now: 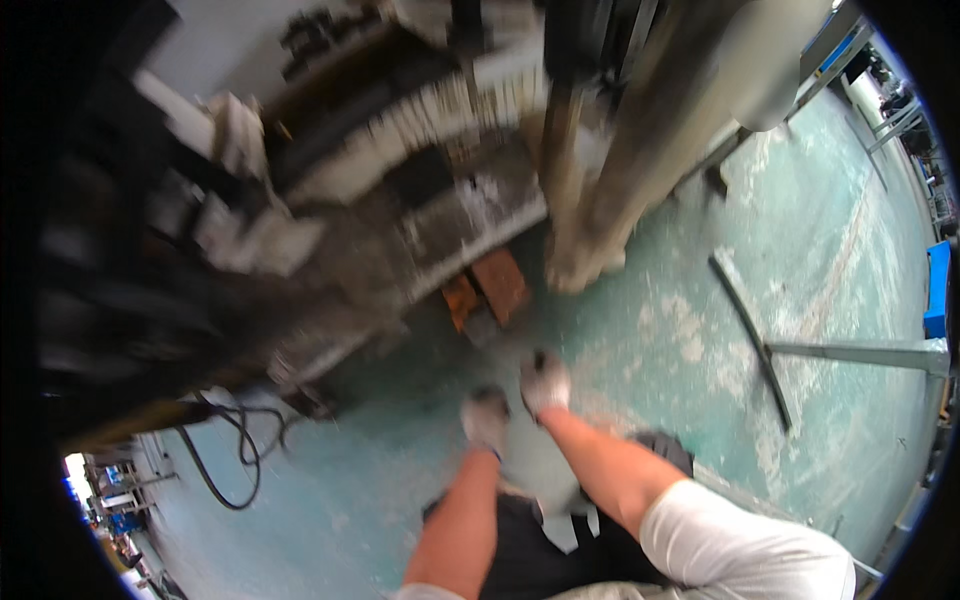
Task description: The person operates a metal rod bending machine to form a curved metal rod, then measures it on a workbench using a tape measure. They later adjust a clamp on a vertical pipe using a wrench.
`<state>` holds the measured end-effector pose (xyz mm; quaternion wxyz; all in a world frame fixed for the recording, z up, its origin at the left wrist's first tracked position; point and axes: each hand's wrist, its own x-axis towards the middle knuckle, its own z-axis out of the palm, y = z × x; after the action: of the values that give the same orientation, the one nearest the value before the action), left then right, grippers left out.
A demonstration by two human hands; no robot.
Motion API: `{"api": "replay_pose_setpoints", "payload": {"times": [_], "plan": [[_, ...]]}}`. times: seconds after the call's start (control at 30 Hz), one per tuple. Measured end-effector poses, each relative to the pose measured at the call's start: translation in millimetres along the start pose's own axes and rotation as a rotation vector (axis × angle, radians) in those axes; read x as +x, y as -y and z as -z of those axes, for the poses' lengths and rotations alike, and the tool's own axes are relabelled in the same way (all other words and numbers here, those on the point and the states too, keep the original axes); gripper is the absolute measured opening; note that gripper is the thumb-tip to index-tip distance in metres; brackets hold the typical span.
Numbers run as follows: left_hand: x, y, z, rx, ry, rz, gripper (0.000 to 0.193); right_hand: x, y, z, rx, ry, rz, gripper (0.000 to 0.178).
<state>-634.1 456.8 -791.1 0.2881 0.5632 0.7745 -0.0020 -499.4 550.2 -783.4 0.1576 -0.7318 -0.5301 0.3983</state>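
Note:
My left hand (486, 418) and my right hand (544, 383) wear pale gloves with dark fingertip areas. They reach forward side by side, low over the green floor and a little apart. Motion blur smears the fingers of both, and I cannot make out anything held. Just beyond them, a reddish-brown block (500, 284) and a smaller orange piece (460, 299) lie under the edge of a large machine (440, 240). Below my hands, pale flat shapes (563, 530) show against my dark clothing.
A thick beige machine column (640, 130) rises at the upper right. A black cable (245, 470) loops on the floor at the left. To the right stands a grey metal T-shaped leg (755, 345). A blue bin (937, 290) sits at the far right.

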Motion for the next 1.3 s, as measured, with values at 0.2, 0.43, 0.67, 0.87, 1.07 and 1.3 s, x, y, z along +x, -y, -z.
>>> {"api": "replay_pose_setpoints", "payload": {"times": [0.2, 0.43, 0.67, 0.87, 1.07, 1.3], "plan": [[-153.5, -46.9, -72.2, -0.203, 0.234, 0.031, 0.031, -124.4, 14.3, 138.3, -0.104, 0.348, 0.173, 0.045], [-332.1, -124.4, 176.9, -0.584, 0.167, 0.29, 0.03, -209.1, 48.7, 341.1, -0.273, 0.388, 0.279, 0.034], [-434.3, -128.7, 271.4, -0.7, 0.009, 0.554, 0.03, -237.2, 96.8, 498.2, -0.458, 0.388, 0.11, 0.041], [-489.2, -114.0, 303.3, -0.661, -0.065, 0.518, 0.031, -275.1, 84.0, 558.2, -0.341, 0.114, 0.009, 0.044], [-528.4, -37.5, 269.3, -0.7, -0.123, 0.61, 0.034, -316.7, 31.8, 571.0, -0.46, 0.188, -0.009, 0.046], [-556.8, 16.2, 225.7, -0.914, -0.28, 0.785, 0.033, -317.4, 26.5, 552.0, -0.61, 0.34, -0.126, 0.049]]}}
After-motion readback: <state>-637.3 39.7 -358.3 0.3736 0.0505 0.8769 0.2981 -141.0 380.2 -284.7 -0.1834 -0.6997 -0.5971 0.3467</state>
